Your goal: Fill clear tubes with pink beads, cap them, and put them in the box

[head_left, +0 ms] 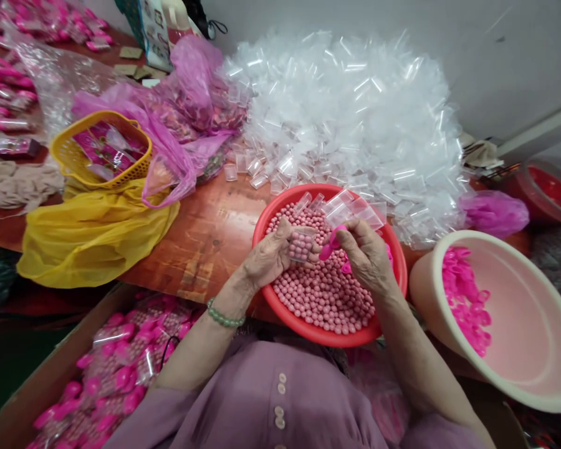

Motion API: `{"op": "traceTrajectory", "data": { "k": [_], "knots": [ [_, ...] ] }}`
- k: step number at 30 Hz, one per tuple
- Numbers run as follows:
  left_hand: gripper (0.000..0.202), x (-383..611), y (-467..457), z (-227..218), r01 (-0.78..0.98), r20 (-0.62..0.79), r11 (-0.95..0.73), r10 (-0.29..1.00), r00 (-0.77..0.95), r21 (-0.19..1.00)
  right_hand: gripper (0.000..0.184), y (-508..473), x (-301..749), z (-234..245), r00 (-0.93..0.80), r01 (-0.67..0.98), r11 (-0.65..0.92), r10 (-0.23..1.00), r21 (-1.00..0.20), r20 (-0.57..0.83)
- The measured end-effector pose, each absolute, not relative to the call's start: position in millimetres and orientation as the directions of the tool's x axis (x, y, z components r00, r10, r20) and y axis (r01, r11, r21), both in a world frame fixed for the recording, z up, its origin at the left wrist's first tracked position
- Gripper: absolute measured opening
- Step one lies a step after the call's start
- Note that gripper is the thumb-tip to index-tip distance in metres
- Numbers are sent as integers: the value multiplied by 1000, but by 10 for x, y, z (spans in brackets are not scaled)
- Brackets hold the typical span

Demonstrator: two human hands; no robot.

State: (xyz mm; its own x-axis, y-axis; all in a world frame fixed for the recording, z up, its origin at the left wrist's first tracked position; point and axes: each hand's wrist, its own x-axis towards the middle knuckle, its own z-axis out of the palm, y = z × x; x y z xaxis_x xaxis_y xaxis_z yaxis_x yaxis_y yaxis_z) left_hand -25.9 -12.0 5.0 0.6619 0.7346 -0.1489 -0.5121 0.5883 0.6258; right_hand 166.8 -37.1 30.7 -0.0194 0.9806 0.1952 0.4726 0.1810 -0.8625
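Observation:
My left hand (273,252) is closed round a small clear plastic container (302,245) filled with pink beads. Just to its right, my right hand (367,249) pinches a bright pink plastic cap (331,243), which is apart from the container. Both hands are over a red basin (341,341) of loose pink beads (318,296). Several empty clear containers (350,209) lie on the beads at the basin's far side. More bright pink pieces show partly beside my right hand, which hides some of them.
A large heap of clear containers (346,106) lies behind the basin. At right stands a cream basin (528,312) with pink caps (465,299). Filled containers (116,368) lie in a box at lower left. A yellow basket (103,149) and yellow bag (98,234) sit left.

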Motion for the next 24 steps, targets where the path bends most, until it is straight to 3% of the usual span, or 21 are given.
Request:
{"op": "traceTrajectory", "data": {
  "k": [3,5,7,10,13,15,18,21,24],
  "knots": [
    [54,-237,-128,29,-519,-134,556,756,641,650,39,-356,1560,281,-83,319,123,991,-940,102],
    [52,-221,-134,25,-514,-145,527,780,609,677,38,-366,1522,253,-99,368,159,986,-916,131],
    [50,-206,-138,32,-494,-163,509,794,585,705,31,-387,1504,231,-119,516,274,961,-812,249],
    [50,-187,-141,48,-475,-172,507,792,585,720,17,-421,1479,225,-256,693,492,851,-527,458],
    [52,-175,-144,52,-465,-201,487,818,539,739,15,-456,1451,248,-382,713,590,780,-380,496],
    [52,-171,-148,43,-465,-216,446,857,467,765,19,-489,1455,262,-385,691,576,805,-437,452],
    [53,-171,-153,24,-490,-216,407,891,400,771,25,-555,1520,251,-270,601,435,900,-671,341],
    [54,-177,-154,11,-483,-221,400,896,386,779,27,-602,1614,223,-73,374,191,982,-908,176],
    [48,-188,-154,19,-446,-202,356,912,357,821,39,-587,1656,235,30,122,11,999,-993,15]
  ]
}}
